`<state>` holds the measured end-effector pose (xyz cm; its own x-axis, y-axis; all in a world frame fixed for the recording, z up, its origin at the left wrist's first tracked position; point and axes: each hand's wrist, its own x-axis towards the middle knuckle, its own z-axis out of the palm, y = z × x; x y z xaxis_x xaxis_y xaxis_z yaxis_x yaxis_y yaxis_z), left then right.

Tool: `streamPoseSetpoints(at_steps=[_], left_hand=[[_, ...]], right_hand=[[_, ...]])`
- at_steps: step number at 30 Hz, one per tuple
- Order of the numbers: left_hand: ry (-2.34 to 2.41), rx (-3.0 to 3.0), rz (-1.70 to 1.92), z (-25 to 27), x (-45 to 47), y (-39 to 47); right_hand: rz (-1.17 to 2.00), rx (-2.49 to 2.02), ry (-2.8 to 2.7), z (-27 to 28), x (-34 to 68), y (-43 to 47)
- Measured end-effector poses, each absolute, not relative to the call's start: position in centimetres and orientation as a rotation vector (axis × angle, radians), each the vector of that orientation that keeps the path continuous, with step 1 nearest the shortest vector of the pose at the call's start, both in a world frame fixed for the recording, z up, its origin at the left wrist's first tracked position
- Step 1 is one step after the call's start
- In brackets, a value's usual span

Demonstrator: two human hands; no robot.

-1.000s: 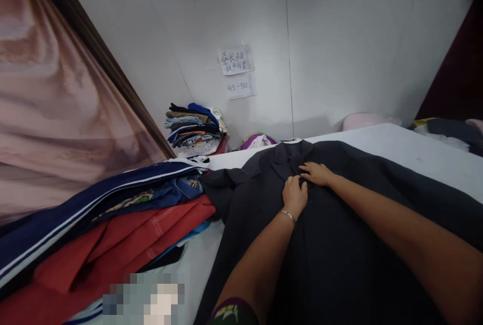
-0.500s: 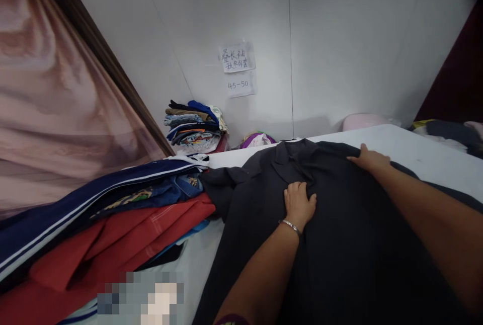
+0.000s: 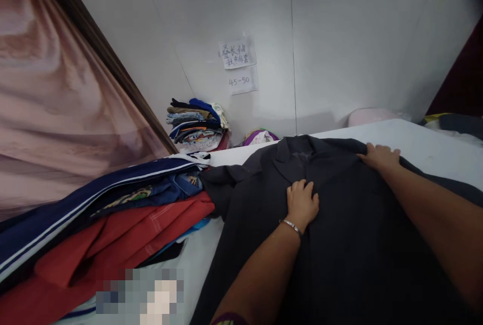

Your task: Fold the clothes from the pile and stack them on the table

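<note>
A black suit jacket (image 3: 339, 199) lies spread over the white table, its collar towards the wall and its lapels facing up. My left hand (image 3: 303, 204), with a silver bracelet at the wrist, rests on the jacket's front just below the lapel, fingers stretched over the cloth. At the right shoulder, my right hand (image 3: 381, 158) has its fingers and thumb closed on the fabric. One sleeve reaches left to the heap of clothes; the other runs right, partly hidden behind my right forearm.
Left of the jacket is a heap of clothes with a navy striped garment (image 3: 113, 189) and a red garment (image 3: 124, 234). Folded clothes (image 3: 196, 126) are stacked by the wall. Paper signs (image 3: 237, 53) hang above. A pink curtain (image 3: 68, 88) hangs at left.
My right hand has moved slightly right with the jacket's shoulder. The collar and lapels have flattened and opened out. My left hand has stayed near the front, shifting only slightly.
</note>
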<state>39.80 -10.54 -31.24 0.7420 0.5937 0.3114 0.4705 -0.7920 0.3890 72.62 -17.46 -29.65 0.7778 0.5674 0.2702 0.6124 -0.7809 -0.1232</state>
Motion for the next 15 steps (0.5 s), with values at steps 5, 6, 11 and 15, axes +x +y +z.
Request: streamPoseSetpoints(at_steps=[5, 6, 11, 15], left_hand=[[0.917, 2.532, 0.633, -30.7, 39.8, -10.5], [0.924, 2.508, 0.638, -30.6, 39.8, -10.4], [0.856, 2.447, 0.680, -30.6, 39.6, -10.1], [0.765, 2.398, 0.677, -30.9, 39.6, -9.8]], right_hand=[[-0.319, -2.395, -1.348, -27.4, 70.4, -13.7], [-0.227, -2.343, -1.425, -27.1, 69.8, -12.6], [0.099, -2.223, -1.477, -28.0, 66.8, -8.8], [0.035, -2.201, -1.389, -27.9, 66.0, -7.8]])
